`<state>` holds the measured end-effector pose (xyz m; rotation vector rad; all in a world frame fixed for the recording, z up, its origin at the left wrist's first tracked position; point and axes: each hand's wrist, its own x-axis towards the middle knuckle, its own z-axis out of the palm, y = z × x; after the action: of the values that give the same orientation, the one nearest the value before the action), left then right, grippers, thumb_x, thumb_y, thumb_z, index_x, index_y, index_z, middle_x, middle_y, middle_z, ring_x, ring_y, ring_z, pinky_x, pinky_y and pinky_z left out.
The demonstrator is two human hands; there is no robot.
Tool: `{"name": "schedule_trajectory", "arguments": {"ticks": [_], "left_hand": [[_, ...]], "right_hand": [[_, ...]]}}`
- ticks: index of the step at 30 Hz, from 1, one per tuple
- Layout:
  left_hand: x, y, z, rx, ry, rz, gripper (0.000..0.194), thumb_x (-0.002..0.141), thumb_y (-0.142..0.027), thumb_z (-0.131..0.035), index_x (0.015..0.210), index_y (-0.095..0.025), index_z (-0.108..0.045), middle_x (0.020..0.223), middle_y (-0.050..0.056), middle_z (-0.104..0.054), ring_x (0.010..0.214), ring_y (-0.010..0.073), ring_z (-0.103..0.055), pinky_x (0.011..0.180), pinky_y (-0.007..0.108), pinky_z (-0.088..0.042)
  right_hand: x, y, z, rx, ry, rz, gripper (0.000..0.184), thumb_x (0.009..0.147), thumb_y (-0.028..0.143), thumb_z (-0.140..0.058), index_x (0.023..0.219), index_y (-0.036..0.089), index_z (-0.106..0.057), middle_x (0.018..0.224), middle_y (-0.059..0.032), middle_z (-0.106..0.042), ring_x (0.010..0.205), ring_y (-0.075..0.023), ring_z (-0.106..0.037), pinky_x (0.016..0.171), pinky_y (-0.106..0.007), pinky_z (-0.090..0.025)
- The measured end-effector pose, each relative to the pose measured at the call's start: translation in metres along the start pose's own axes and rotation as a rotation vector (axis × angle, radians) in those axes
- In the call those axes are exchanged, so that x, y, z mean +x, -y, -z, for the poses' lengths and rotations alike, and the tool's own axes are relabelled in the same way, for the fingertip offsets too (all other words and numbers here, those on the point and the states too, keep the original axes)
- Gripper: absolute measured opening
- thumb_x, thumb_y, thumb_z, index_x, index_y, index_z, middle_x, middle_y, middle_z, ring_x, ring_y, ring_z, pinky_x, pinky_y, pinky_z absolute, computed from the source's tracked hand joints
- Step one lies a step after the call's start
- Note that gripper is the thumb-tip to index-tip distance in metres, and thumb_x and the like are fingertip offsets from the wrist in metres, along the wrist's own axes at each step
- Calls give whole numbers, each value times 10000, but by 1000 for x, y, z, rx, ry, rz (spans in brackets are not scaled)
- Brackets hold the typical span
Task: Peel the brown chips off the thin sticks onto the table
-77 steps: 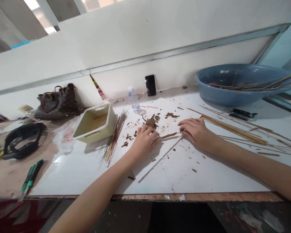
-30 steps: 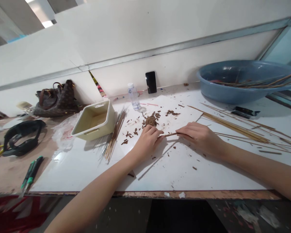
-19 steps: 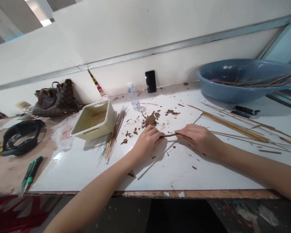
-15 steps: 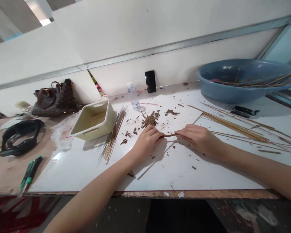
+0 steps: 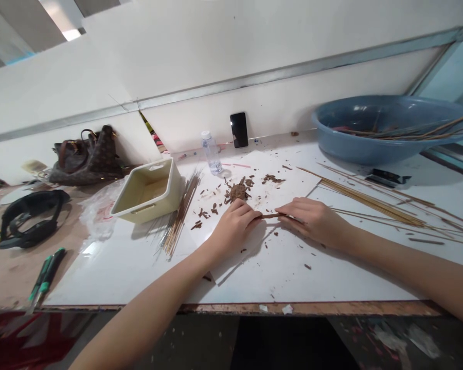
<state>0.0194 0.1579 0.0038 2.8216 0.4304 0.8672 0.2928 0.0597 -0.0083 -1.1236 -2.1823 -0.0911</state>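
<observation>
A thin brown stick (image 5: 269, 216) stretches between my two hands, low over the white board. Its left end is pinched in the closed fingers of my left hand (image 5: 235, 226). On the other side, my right hand (image 5: 312, 220) has its fingers together around the right end, with the thumb underneath. Both ends of the stick are hidden by the fingers. Just beyond my left hand lies a crumbly brown lump (image 5: 238, 191), with dark brown crumbs and flakes (image 5: 272, 178) scattered around it.
Left are a cream plastic bin (image 5: 150, 205), a bundle of thin sticks (image 5: 183, 216) and green-black tools (image 5: 48, 277). Behind stand a water bottle (image 5: 212, 154) and a phone (image 5: 239, 130). Right, a blue basin (image 5: 370, 149) holds sticks; tan sticks (image 5: 374, 203) lie before it.
My right hand has shifted slightly left, closer to my left hand, so a little less of the stick shows between them. My left hand has hardly moved.
</observation>
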Motion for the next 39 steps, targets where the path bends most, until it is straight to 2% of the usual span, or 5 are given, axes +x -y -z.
{"name": "schedule_trajectory", "arguments": {"ticks": [8,16,19,28,39], "left_hand": [[1,-2,-1,-17,36,3,254,1164,-309,-556,1164,-194,-783,1029,104,-800,1010,273,-631,899,445,-611],[1,-4,-4,-8,25,-12,286,1176,-315,-527,1146,-181,-778,1011,113,-793,994,270,-637,900,436,-604],[1,-5,-4,3,42,-31,280,1177,-301,-527,1137,-180,-776,1001,104,-795,967,257,-633,909,429,-597],[1,-6,-1,14,42,10,302,1177,-303,-507,1148,-185,-784,993,114,-780,986,269,-645,903,436,-609],[0,-3,-3,-7,31,21,326,1181,-323,-499,1126,-183,-788,982,111,-783,969,270,-627,900,444,-606]], "right_hand": [[0,3,6,31,39,31,223,1131,243,-597,1266,212,-772,974,-93,-838,830,-248,-740,727,-390,-606],[5,4,3,-6,52,42,261,1126,256,-626,1353,171,-724,1092,-123,-841,942,-286,-773,830,-448,-628],[3,4,0,-1,62,45,233,1121,280,-647,1313,189,-742,1103,-117,-841,963,-289,-778,854,-456,-628],[1,-7,1,24,46,53,198,1119,286,-647,1256,217,-772,996,-96,-835,880,-267,-759,828,-437,-616],[1,-3,5,45,67,72,212,1130,269,-619,1288,213,-748,981,-103,-807,867,-269,-724,780,-433,-596]]}}
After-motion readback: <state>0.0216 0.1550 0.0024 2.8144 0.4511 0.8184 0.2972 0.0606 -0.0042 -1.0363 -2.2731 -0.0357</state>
